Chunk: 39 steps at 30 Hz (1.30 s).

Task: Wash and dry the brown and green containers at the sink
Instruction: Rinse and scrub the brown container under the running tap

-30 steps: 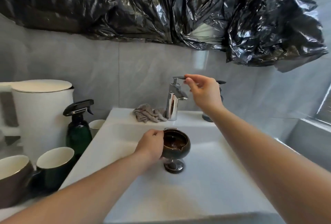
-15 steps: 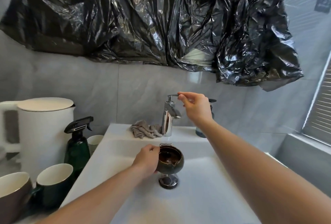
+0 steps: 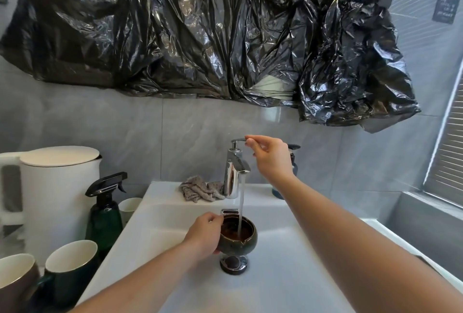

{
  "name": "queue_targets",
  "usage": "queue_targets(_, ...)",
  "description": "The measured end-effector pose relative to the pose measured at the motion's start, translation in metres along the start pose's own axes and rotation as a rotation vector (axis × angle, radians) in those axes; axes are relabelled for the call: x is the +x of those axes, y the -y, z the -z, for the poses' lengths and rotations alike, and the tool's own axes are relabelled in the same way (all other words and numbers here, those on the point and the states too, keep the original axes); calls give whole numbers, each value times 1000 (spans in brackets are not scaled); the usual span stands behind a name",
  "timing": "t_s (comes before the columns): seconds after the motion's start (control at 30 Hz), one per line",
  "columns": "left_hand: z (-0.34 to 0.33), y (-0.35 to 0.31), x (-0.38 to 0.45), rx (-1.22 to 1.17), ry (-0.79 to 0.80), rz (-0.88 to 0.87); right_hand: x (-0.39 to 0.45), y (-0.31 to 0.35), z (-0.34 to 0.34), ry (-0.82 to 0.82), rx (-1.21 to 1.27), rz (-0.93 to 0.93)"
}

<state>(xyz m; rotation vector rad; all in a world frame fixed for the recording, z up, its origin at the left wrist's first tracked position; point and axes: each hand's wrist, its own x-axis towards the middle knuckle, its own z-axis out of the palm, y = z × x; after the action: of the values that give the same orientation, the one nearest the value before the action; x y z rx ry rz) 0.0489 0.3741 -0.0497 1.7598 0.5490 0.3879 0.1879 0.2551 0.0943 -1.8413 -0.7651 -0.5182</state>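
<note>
Left hand (image 3: 204, 233) grips the brown-green bowl (image 3: 238, 236) under the running tap (image 3: 234, 172); right hand (image 3: 270, 158) pinches the tap's lever (image 3: 238, 140).

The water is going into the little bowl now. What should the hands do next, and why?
Probably swirl the bowl gently under the stream. The left hand holds it by the rim above the drain, water is landing in its brown inside, and the right hand holds the tap lever, so rinsing can start.
</note>
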Motion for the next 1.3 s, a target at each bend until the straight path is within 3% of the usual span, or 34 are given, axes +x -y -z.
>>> queue_targets(0.2,0,2,3,-11,3,10,-2,4,-1,-7,56,-11)
queue_targets(0.4,1,2,2,-61,5,19,-64,-14,10,-151,193,-169)
queue_targets(0.47,1,3,2,-87,7,21,-95,-27,12,-102,148,-268)
queue_targets(0.57,0,1,0,-101,14,19,-127,-37,13,107,27,-408)
queue_targets(0.63,-1,-2,-2,-98,7,14,-137,-34,14,252,-73,-420)
queue_targets(0.77,0,-11,-6,-62,-12,5,-147,-26,18,379,-146,-409)
queue_targets(1.07,2,-15,-13,11,-8,18,-154,-27,22,449,-111,-426)
queue_targets(1.3,4,-20,-25,-52,27,46,-152,-30,21,390,-197,-363)
